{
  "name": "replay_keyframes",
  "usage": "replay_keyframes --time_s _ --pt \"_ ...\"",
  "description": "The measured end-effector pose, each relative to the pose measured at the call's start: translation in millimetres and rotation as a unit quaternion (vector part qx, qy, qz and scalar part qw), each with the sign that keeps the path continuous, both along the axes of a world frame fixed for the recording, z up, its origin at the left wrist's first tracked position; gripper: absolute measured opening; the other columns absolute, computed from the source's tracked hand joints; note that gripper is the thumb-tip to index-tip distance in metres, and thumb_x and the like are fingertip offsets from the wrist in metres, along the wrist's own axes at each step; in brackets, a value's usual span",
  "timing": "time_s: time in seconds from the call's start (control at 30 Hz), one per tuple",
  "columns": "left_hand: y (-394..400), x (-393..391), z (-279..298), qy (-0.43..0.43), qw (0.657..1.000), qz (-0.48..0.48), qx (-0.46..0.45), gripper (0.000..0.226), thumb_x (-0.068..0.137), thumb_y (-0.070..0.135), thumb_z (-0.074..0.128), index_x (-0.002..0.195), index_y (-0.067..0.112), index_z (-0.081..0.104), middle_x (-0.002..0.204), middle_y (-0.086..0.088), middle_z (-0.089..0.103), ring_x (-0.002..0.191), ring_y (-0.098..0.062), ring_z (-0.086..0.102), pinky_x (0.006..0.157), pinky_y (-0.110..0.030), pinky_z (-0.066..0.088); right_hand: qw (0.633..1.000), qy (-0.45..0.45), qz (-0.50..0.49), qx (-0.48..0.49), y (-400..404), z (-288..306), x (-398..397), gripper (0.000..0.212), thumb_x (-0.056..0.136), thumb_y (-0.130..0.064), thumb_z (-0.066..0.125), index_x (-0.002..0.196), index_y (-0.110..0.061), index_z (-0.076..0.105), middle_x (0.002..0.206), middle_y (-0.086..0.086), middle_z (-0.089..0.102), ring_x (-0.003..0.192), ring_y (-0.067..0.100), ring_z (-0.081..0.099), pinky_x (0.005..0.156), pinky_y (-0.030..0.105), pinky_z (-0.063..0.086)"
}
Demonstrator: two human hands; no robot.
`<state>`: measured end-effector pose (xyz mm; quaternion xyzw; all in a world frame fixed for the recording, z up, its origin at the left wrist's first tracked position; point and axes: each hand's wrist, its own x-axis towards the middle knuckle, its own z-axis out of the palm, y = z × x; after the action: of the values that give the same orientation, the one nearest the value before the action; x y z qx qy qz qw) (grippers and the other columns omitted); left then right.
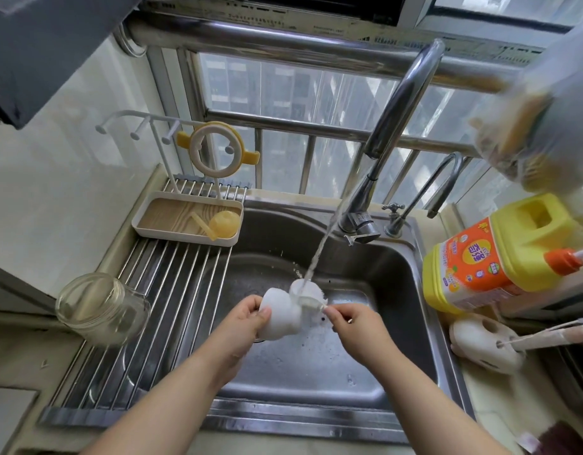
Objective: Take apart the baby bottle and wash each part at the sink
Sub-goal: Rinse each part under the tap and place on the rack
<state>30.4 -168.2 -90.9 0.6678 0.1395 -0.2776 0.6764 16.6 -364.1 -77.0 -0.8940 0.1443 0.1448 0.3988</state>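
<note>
Single view only, a head-worn wide-angle camera; no second view to share any part of the scene. It looks forward and steeply down from above the sink [398, 323], close enough that both forearms enter from the bottom edge and the left hand [242, 318] and right hand [357, 326] sit just below frame centre. The faucet [392, 133] arches up through the upper middle, with the window bars [283, 126] behind it along the top. Wide-angle bowing curves straight lines near the edges. The drying rack [158, 323] fills the left side, the detergent jug [500, 254] the right edge.
</note>
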Motion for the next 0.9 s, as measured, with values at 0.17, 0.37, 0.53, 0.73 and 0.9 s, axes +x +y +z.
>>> replay_keyframes --time_s 0.17,0.37,0.53,0.73,0.9 --pt "-5.2 0.1 -1.0 0.012 0.999 0.035 0.006 0.013 0.099 0.014 0.043 0.098 0.011 0.056 0.096 -0.010 0.059 0.082 -0.020 0.052 0.075 -0.032 0.041 0.999 0.001 0.034 0.013 -3.8 1.6 -16.9 0.020 0.093 -0.036 0.055 0.075 -0.034 0.065 0.061 -0.003 0.062 0.058 0.006 0.053 0.059 0.023 0.041" --pt "-18.5 5.3 7.6 0.068 0.991 0.104 -0.058 0.019 0.098 0.002 0.041 0.113 -0.001 0.052 0.098 -0.016 0.060 0.083 -0.025 0.058 0.066 -0.035 0.050 1.000 -0.019 0.013 -0.006 1.0 -3.4 -15.9 0.026 0.094 -0.034 0.054 0.069 -0.034 0.063 0.046 -0.018 0.052 0.048 0.001 0.043 0.052 0.016 0.034" --pt "-25.2 8.6 -4.3 0.156 0.969 0.179 -0.070 0.023 0.100 0.013 0.042 0.111 -0.002 0.055 0.082 -0.014 0.059 0.073 -0.024 0.056 0.069 -0.039 0.046 0.999 -0.034 0.020 -0.034 7.8 -2.3 -23.1 0.023 0.094 -0.040 0.052 0.095 -0.029 0.072 0.069 -0.011 0.062 0.069 0.008 0.056 0.068 0.028 0.046" --pt "-19.1 15.0 3.2 0.180 0.950 0.221 -0.126 0.023 0.101 0.014 0.041 0.115 -0.001 0.049 0.091 -0.018 0.062 0.086 -0.032 0.060 0.081 -0.046 0.047 0.988 -0.013 0.089 -0.127 0.3 -3.6 -38.4 0.026 0.095 -0.044 0.048 0.097 -0.028 0.069 0.081 -0.004 0.063 0.085 0.017 0.059 0.076 0.034 0.047" --pt "-12.8 17.0 11.0 0.154 0.965 0.162 -0.136 0.025 0.098 0.011 0.046 0.120 0.002 0.050 0.115 -0.022 0.059 0.103 -0.032 0.059 0.082 -0.044 0.048 0.998 0.003 -0.007 -0.067 -21.2 -3.2 -32.9 0.021 0.092 -0.038 0.056 0.095 -0.026 0.073 0.082 -0.007 0.071 0.081 0.013 0.064 0.076 0.033 0.051"
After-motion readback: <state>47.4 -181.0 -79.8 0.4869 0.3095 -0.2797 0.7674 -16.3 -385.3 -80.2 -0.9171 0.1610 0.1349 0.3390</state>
